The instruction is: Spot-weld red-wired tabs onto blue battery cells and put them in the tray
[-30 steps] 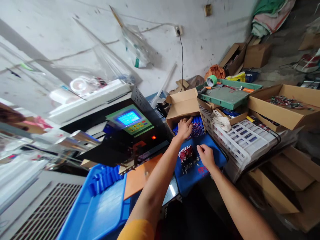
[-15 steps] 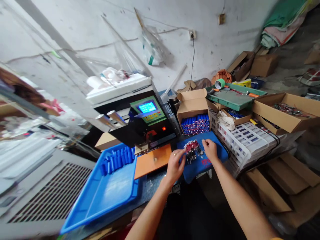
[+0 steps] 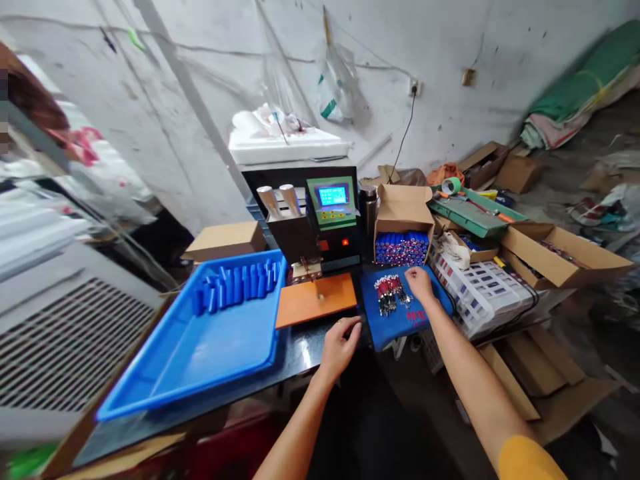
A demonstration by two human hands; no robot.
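My left hand [image 3: 340,345] hovers at the table's front edge, in front of the orange board [image 3: 320,300]. Its fingers are curled with thumb and forefinger close together; anything between them is too small to make out. Over the blue cloth pad [image 3: 375,333], my right hand [image 3: 420,285] is closed at the right side of a pile of small red and black leads [image 3: 390,293] with metal ends. What its fingertips hold, if anything, is hidden. Behind the board stands a black machine [image 3: 295,233] with a lit display [image 3: 333,195].
A blue tray [image 3: 200,353] on the left holds several blue cylinders [image 3: 235,287]. Behind the pad, an open cardboard box [image 3: 405,207] is packed with blue cylindrical cells [image 3: 403,248]. A white plastic crate [image 3: 460,287] borders the pad on the right.
The view has swung left and levelled. My left hand has drawn away from the pile of leads toward the table's front edge. My right hand remains beside the pile.
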